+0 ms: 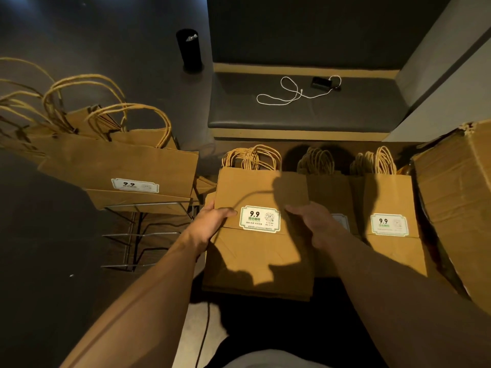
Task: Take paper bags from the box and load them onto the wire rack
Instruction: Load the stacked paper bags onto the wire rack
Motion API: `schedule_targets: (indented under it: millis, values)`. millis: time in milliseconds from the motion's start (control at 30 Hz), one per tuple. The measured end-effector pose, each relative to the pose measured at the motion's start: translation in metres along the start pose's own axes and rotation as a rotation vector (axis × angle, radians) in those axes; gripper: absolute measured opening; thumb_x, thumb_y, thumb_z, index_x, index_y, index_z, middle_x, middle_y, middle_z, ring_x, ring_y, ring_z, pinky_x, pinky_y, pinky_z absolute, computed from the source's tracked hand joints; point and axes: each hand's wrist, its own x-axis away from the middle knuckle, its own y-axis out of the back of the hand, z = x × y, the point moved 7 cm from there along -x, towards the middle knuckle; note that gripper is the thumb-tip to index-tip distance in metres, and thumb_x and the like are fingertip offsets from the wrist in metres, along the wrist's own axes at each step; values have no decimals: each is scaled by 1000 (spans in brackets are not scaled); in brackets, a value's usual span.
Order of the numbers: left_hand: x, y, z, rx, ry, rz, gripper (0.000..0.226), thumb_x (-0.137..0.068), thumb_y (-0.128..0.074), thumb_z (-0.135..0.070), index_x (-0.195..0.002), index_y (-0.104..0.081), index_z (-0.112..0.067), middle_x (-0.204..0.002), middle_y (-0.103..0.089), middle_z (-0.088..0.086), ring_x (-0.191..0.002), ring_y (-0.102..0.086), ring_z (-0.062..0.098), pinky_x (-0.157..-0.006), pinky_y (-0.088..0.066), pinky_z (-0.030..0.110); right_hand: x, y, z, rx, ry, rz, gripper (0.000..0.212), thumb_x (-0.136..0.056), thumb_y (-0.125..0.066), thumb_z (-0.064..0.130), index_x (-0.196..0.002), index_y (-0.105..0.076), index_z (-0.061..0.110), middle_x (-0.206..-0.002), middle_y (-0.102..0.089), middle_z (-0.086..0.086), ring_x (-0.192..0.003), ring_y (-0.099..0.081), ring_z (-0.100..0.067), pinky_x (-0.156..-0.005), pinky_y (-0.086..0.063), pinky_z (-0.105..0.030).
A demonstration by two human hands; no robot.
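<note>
A: Where's the stack of paper bags (255, 251) right now?
B: Flat in front, between the wire rack (143, 235) and the cardboard box (462, 197). The left hand (212, 224) grasps its left edge, thumb on top.
A: And the right hand (316, 224)?
B: Fingers curled over the right edge, gripping it too. More bags (117, 166) already sit on the rack

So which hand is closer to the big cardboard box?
Right. The right hand rests on the bag stack's right edge, toward the cardboard box; the left hand grips the far edge.
</note>
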Motion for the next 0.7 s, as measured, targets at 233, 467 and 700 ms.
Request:
schedule_targets:
  millis: [233,467,700]
  values:
    - [8,-17,-28,160,-204,-27,26,-101,-52,-17,-127,-52,-18,-125,-66,8,-111,-65,21,-101,-50,42,13,7,22,-265,155,35,57,-61,-81,19,-115,-64,12,-109,-71,-19,-97,-68,-40,-87,-50,-66]
    - [30,-11,-76,-50,-481,-173,19,-100,-52,-34,-119,-52,-39,-119,-66,-5,-110,-65,17,-97,-52,43,35,6,59,-265,250,148,58,-66,-81,15,-121,-62,12,-114,-70,-15,-101,-68,-39,-86,-52,-61]
    - [50,0,-111,146,-513,-178,14,-102,-51,-24,-110,-63,-22,-88,-76,-6,-83,-73,12,-67,-57,24,51,9,99,-284,377,59,48,-74,-76,4,-120,-65,11,-106,-74,-10,-99,-68,-35,-82,-56,-55]
